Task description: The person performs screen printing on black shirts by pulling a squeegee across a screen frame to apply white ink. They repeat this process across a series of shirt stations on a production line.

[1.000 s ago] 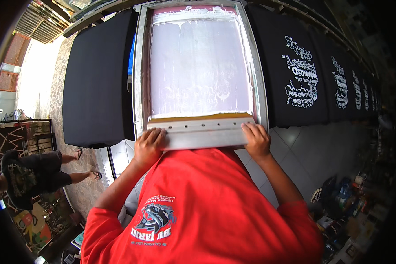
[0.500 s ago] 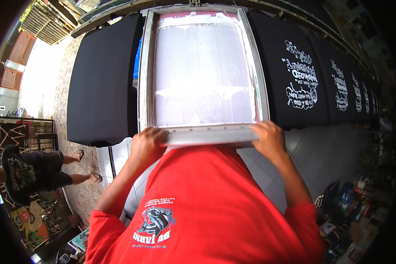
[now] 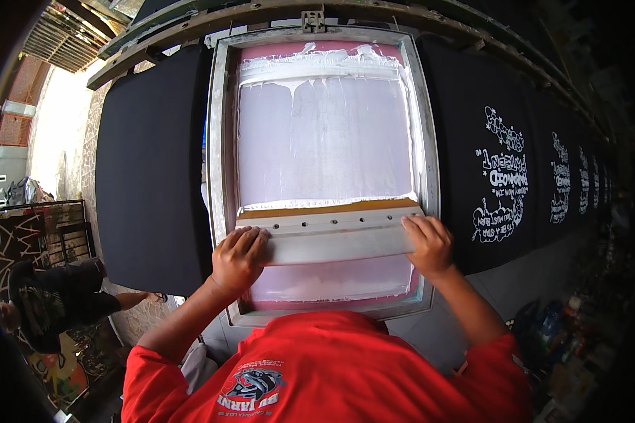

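Observation:
Both my hands grip the ends of a wide grey squeegee [image 3: 331, 243] with a brownish blade. My left hand [image 3: 241, 257] is closed round its left end, and my right hand [image 3: 429, 243] holds the right end, thumbs hidden underneath. The squeegee lies across a framed printing screen [image 3: 429, 169], over the nearer part of its pale mesh [image 3: 324, 141]. A thin line of white ink [image 3: 331, 203] runs along the blade's far side. Thicker white ink [image 3: 317, 67] is smeared across the far end of the mesh. Whatever lies under the screen is hidden.
A plain black shirt panel [image 3: 152, 169] lies left of the screen. To the right, black panels [image 3: 458, 176] in a row carry white prints [image 3: 502, 176]. A metal rail [image 3: 247, 15] with a bracket [image 3: 312, 21] runs behind. Another person [image 3: 63, 299] is at far left.
The squeegee in both hands has moved away from me, off the screen's near edge and up the mesh. Ink drips seen mid-mesh no longer show. The whole screen sits lower in view.

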`<control>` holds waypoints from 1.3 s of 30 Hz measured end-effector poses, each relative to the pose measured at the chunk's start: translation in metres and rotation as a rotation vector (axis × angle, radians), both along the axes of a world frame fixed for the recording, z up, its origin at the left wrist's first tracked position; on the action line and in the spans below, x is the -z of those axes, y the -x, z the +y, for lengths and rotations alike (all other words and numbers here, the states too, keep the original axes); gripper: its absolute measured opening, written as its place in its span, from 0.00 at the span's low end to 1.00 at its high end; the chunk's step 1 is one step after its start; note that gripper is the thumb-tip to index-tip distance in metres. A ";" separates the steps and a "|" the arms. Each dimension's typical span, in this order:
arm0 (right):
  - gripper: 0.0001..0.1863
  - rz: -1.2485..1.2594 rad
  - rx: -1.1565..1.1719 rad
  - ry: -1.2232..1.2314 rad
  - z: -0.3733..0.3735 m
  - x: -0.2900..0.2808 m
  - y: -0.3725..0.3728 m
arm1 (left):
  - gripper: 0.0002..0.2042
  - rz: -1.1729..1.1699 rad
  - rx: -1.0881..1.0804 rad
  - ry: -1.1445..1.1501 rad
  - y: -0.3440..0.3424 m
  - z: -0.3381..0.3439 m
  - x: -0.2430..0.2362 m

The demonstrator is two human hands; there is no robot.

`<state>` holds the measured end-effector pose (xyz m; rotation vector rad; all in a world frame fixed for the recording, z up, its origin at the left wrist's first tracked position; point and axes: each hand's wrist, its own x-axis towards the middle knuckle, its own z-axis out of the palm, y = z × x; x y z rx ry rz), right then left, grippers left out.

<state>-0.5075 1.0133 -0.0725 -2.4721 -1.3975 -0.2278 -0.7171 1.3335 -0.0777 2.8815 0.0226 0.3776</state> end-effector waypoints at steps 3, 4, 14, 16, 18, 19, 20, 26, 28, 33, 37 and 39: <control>0.26 0.006 -0.009 -0.008 0.029 0.007 -0.050 | 0.16 -0.073 0.003 -0.053 -0.051 0.033 0.005; 0.26 -0.006 -0.008 -0.017 0.039 0.011 -0.068 | 0.13 -0.095 -0.011 -0.064 -0.068 0.043 0.008; 0.15 0.014 -0.024 0.036 0.158 -0.019 -0.250 | 0.12 0.036 -0.045 -0.144 -0.251 0.167 -0.015; 0.16 0.120 -0.037 0.184 0.177 -0.053 -0.269 | 0.15 0.165 -0.018 -0.099 -0.272 0.182 -0.039; 0.16 0.134 -0.029 0.204 0.182 -0.073 -0.270 | 0.18 0.189 -0.008 -0.091 -0.277 0.188 -0.054; 0.16 0.141 -0.024 0.214 0.185 -0.081 -0.272 | 0.18 0.178 -0.011 -0.081 -0.277 0.190 -0.060; 0.17 0.067 -0.052 0.171 0.180 -0.085 -0.272 | 0.18 0.167 -0.016 -0.072 -0.274 0.191 -0.065; 0.14 0.075 0.024 0.069 0.172 -0.067 -0.248 | 0.12 0.104 -0.104 -0.046 -0.257 0.176 -0.050; 0.14 0.043 0.072 0.045 0.162 -0.070 -0.238 | 0.12 0.066 -0.105 -0.077 -0.249 0.163 -0.064; 0.15 -0.038 0.070 -0.072 0.152 -0.059 -0.230 | 0.11 0.053 -0.140 -0.130 -0.239 0.151 -0.069; 0.17 -0.111 0.058 -0.079 0.140 -0.064 -0.214 | 0.11 -0.064 -0.098 -0.189 -0.217 0.144 -0.070; 0.17 -0.124 0.076 -0.048 0.133 -0.074 -0.203 | 0.11 -0.086 -0.098 -0.206 -0.204 0.136 -0.078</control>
